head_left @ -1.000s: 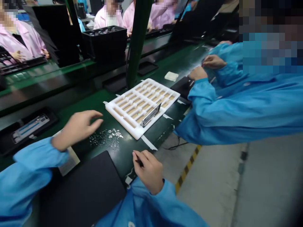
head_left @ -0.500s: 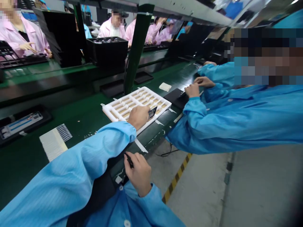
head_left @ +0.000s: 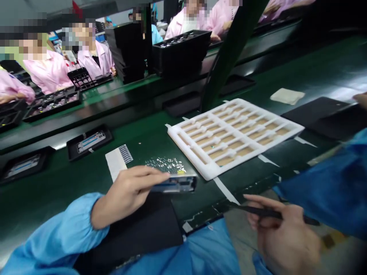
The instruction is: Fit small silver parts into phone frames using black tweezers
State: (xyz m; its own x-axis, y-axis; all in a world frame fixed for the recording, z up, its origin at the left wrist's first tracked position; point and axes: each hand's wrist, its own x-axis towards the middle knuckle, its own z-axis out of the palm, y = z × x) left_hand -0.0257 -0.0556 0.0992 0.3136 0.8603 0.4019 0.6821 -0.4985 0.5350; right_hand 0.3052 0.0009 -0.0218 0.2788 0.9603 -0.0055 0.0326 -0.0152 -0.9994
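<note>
Two hands work over the green surface (head_left: 65, 183): the left hand (head_left: 129, 193) grips a phone casing (head_left: 179, 184) in its curled fingers, near a white foam tray (head_left: 229, 162); the right hand (head_left: 286, 244) pinches a black pen-like tool (head_left: 272, 213). A barcode sticker's (head_left: 117, 158) print is too small to read.

Electronics assembly factory, green conveyor line (head_left: 315, 72), workers (head_left: 92, 61) in pink smocks

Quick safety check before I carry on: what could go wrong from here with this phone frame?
The blue-and-silver metal phone-sized frame is gripped in your left hand, just above loose silvery scraps on the green bench mat, so it might pick up debris. The slim black pointed tool in your right hand could scratch it if brought close.
</note>
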